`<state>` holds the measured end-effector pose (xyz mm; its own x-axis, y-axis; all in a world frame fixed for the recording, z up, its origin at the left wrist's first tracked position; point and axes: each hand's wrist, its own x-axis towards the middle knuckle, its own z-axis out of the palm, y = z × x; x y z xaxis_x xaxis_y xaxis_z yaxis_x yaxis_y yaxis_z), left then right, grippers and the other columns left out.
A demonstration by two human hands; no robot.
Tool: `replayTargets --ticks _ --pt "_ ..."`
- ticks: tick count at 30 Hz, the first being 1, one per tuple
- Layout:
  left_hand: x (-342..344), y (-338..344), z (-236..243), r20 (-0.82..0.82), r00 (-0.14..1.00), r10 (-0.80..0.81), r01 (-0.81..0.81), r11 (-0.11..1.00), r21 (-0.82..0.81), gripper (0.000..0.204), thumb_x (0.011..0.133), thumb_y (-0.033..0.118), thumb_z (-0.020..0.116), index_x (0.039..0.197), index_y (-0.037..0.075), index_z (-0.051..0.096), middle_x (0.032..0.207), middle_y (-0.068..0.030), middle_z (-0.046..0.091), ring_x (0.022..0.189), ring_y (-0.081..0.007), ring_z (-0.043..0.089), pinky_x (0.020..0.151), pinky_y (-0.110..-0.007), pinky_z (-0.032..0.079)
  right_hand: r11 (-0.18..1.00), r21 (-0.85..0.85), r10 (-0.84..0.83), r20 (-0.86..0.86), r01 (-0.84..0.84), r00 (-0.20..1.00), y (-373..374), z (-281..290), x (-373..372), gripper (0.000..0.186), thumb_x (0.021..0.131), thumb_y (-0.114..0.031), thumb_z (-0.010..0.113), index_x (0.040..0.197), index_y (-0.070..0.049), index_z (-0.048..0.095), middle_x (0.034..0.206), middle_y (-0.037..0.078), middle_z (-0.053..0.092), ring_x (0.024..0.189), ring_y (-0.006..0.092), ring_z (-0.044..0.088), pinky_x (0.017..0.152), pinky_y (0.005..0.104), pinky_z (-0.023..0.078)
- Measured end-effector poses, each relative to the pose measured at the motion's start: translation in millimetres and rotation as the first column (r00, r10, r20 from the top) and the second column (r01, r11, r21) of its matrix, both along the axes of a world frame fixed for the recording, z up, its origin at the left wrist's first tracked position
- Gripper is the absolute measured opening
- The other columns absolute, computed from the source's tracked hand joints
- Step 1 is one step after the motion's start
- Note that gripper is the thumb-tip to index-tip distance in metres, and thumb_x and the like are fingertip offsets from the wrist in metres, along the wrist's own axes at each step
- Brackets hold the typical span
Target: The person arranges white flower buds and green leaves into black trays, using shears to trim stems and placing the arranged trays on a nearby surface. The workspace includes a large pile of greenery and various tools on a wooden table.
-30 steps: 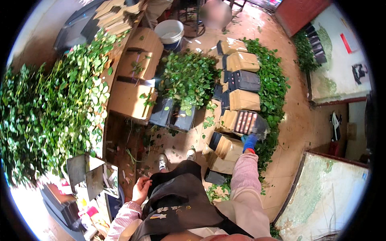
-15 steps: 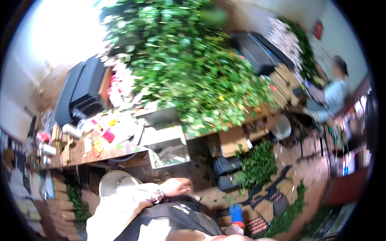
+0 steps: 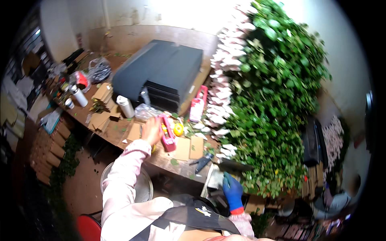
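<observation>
My left hand (image 3: 151,131), in a pink striped sleeve, reaches over the wooden table (image 3: 120,134) and touches a pink tape dispenser (image 3: 167,136). Whether its fingers close on the dispenser is not clear. A yellow tape roll (image 3: 178,129) and flat cardboard pieces (image 3: 189,148) lie just right of it. My right hand (image 3: 233,189) wears a blue glove and is held low by the table's near corner, fingers pointing up, with nothing seen in it. A dark tool (image 3: 235,164) lies just above it.
A stack of dark grey trays (image 3: 165,72) fills the table's back. White bottles (image 3: 126,107), a second pink dispenser (image 3: 196,106) and blue-handled cutters (image 3: 202,162) stand around. A big heap of green leafy plants (image 3: 277,104) rises at right. Below are a white bucket (image 3: 141,185) and another person (image 3: 341,199).
The view has swung from the floor with boxes and plants up to the table. My left hand has gone from my lap to the pink tape dispenser; the gloved right hand has drawn back near my body.
</observation>
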<state>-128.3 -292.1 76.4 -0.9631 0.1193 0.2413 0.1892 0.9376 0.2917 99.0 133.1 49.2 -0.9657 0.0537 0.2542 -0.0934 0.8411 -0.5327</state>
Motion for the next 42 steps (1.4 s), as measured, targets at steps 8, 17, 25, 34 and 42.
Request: replayTargets --ticks 8,17,25,34,42 --pt "-144.9 -124.4 -20.2 -0.444 0.766 0.466 -0.571 0.809 -0.136 0.082 0.088 0.026 0.075 0.156 0.001 0.037 0.157 -0.0201 0.041 0.144 -0.0398 0.039 0.110 -0.055 0.039 0.995 -0.092 -0.039 0.002 0.040 0.999 -13.1 3.8 -8.6 0.030 0.098 -0.016 0.065 0.124 -0.003 0.073 0.113 0.018 0.077 0.100 0.0286 0.076 0.089 0.0369 0.058" --pt "-155.8 -139.2 118.1 -0.694 0.715 0.084 -0.337 0.911 -0.237 0.042 0.083 0.007 0.069 0.124 0.009 0.063 0.096 -0.0074 0.061 0.093 -0.0290 0.062 0.077 -0.040 0.054 0.988 -0.126 -0.072 0.120 0.087 0.990 -14.2 14.9 -12.0 0.032 0.096 -0.021 0.069 0.124 -0.004 0.074 0.113 0.017 0.077 0.101 0.0310 0.076 0.089 0.0387 0.059" --pt "-23.3 38.9 181.6 -0.765 0.637 -0.090 0.386 0.897 0.216 0.043 0.087 -0.010 0.068 0.128 0.002 0.062 0.110 -0.0175 0.062 0.095 -0.0331 0.064 0.084 -0.043 0.052 0.945 -0.005 0.326 -0.014 -0.326 0.945 -55.7 86.5 -77.2 0.079 0.089 -0.031 0.081 0.155 -0.004 0.046 0.148 0.022 0.057 0.134 0.0382 0.058 0.108 0.0455 0.049" --pt "117.7 228.7 128.1 -0.954 0.247 -0.173 0.810 0.577 0.105 0.058 0.079 0.029 0.091 0.125 0.013 0.059 0.127 -0.0130 0.043 0.104 -0.0355 0.058 0.099 -0.055 0.050 0.957 0.149 0.290 -0.571 -0.250 0.768 21.0 181.8 -99.0 0.042 0.104 -0.030 0.057 0.135 -0.002 0.063 0.135 0.022 0.065 0.131 0.0405 0.060 0.116 0.0514 0.044" --pt "103.9 168.1 110.8 -0.368 0.790 -0.491 0.555 0.827 0.088 0.058 0.065 0.014 0.086 0.120 0.007 0.069 0.123 -0.0082 0.070 0.118 -0.0284 0.066 0.095 -0.043 0.054 0.827 -0.521 -0.278 -0.704 -0.210 0.653 209.4 223.9 6.4 0.045 0.101 -0.020 0.060 0.141 -0.002 0.059 0.146 0.017 0.060 0.130 0.0317 0.061 0.112 0.0449 0.048"
